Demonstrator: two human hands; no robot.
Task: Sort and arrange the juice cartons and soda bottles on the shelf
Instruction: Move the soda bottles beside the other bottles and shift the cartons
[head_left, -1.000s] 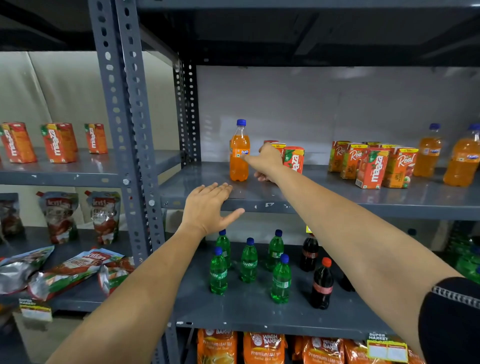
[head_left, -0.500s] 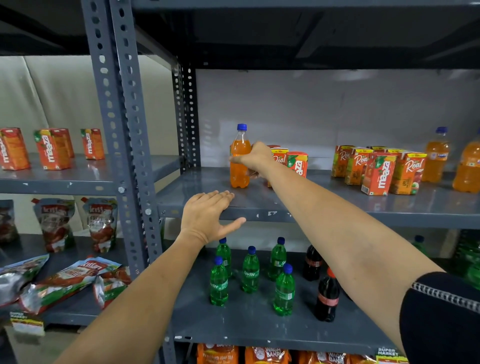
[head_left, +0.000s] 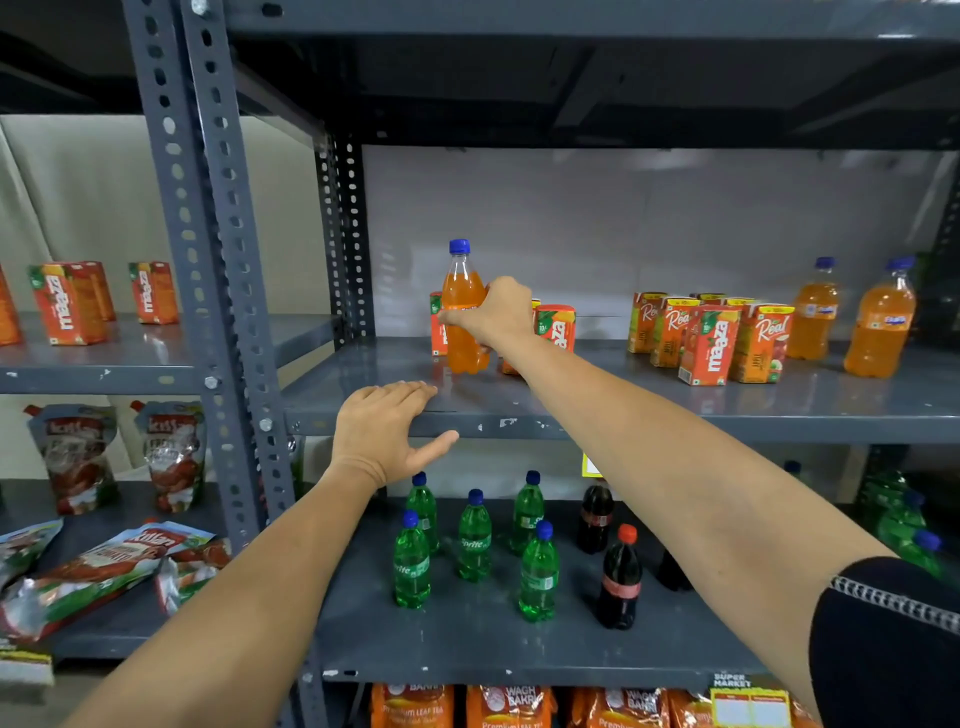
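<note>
Fingers of our right hand (head_left: 496, 314) are wrapping around the orange soda bottle (head_left: 462, 306), the grip closing on its middle as it is standing on the grey shelf (head_left: 597, 405), just in front of a few Maaza juice cartons (head_left: 556, 327). Our left hand (head_left: 387, 434) is resting flat on the shelf's front edge, fingers spread, gripping nothing. Further right along the same shelf we are seeing a cluster of Real and Maaza cartons (head_left: 711, 338), then two more orange bottles (head_left: 849, 317) standing upright. Below, green bottles (head_left: 472, 540) and dark cola bottles (head_left: 618, 582) are standing loosely scattered on the lower shelf.
</note>
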